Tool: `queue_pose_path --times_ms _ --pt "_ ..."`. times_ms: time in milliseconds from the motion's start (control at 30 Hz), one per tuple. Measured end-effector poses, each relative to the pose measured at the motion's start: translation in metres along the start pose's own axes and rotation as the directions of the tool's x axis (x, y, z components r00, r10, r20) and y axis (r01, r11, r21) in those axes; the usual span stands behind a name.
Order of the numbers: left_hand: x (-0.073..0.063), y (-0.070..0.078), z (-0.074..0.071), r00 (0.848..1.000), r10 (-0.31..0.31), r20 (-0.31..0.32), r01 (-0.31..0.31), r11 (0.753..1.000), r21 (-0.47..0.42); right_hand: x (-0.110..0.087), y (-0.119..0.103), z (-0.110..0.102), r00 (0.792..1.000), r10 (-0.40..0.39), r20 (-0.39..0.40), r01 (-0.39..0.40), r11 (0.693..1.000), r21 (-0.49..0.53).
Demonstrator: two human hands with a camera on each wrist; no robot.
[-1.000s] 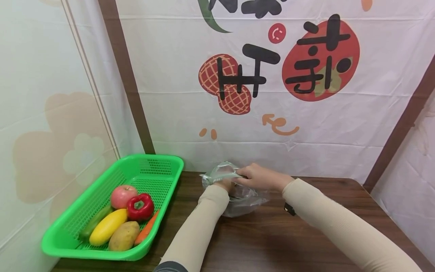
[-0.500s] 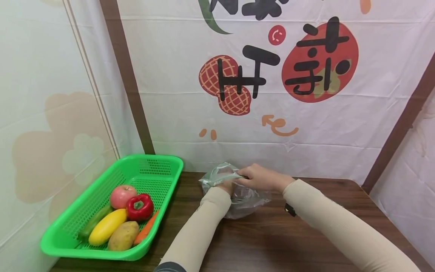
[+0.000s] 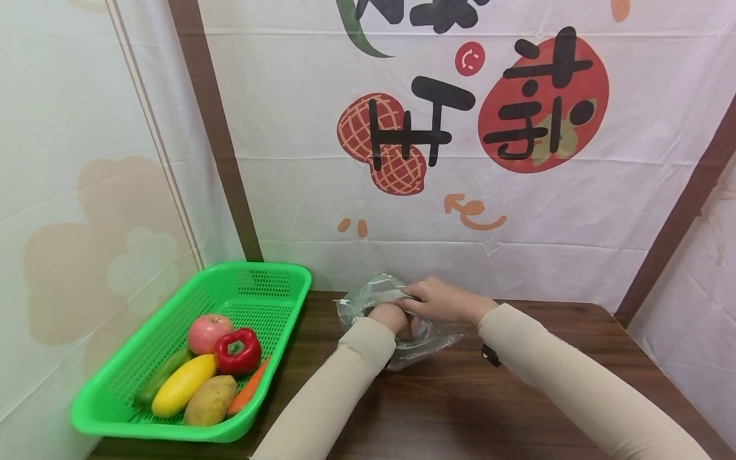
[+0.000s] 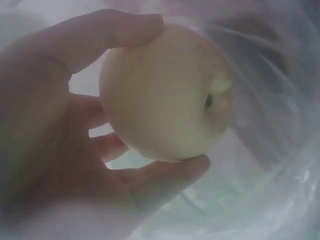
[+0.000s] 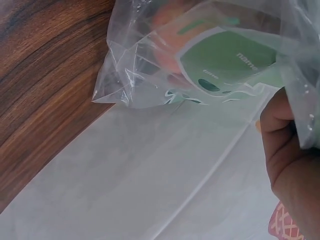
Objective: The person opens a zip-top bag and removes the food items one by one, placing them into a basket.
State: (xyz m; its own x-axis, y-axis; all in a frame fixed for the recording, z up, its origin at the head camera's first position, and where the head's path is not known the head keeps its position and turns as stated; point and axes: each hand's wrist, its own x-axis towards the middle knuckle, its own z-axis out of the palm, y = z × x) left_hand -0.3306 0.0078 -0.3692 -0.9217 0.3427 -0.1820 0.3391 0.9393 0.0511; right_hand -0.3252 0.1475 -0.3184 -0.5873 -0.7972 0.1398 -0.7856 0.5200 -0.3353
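My left hand (image 3: 392, 317) reaches into a clear zip bag (image 3: 422, 352) near the table's back edge. In the left wrist view, inside the bag, its thumb and fingers hold a pale round fruit (image 4: 160, 95) with a dimple at one end; its exact kind is unclear. My right hand (image 3: 445, 301) pinches the bag's upper rim, keeping the mouth spread around the left wrist. The right wrist view shows the bag's green printed label (image 5: 230, 60), with an orange-pink shape blurred behind the plastic. From the head view the fruit is mostly hidden.
A green basket (image 3: 307, 287) stands on the left of the brown wooden table (image 3: 460, 409). In it lie a pink apple (image 3: 209, 332), a red pepper (image 3: 244, 361), a potato (image 3: 209, 402), a carrot (image 3: 250, 386), and yellow and green produce. A printed cloth (image 3: 287, 191) hangs behind.
My left forearm has shifted slightly right, and its hand has turned within the bag. The bag's lower part has moved a little right. My right hand has kept its hold and place.
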Motion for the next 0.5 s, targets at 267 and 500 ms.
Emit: queue_pose_path --times_ms 267,500 --pt "-0.023 -0.001 -0.018 0.990 0.140 0.028 -0.140 0.990 -0.013 -0.002 0.002 -0.001 0.999 0.031 -0.032 -0.030 0.999 0.022" --pt "-0.046 -0.002 -0.038 0.930 0.349 -0.118 -0.363 0.924 -0.124 -0.001 0.009 -0.006 0.992 0.055 -0.116 -0.054 0.998 0.011"
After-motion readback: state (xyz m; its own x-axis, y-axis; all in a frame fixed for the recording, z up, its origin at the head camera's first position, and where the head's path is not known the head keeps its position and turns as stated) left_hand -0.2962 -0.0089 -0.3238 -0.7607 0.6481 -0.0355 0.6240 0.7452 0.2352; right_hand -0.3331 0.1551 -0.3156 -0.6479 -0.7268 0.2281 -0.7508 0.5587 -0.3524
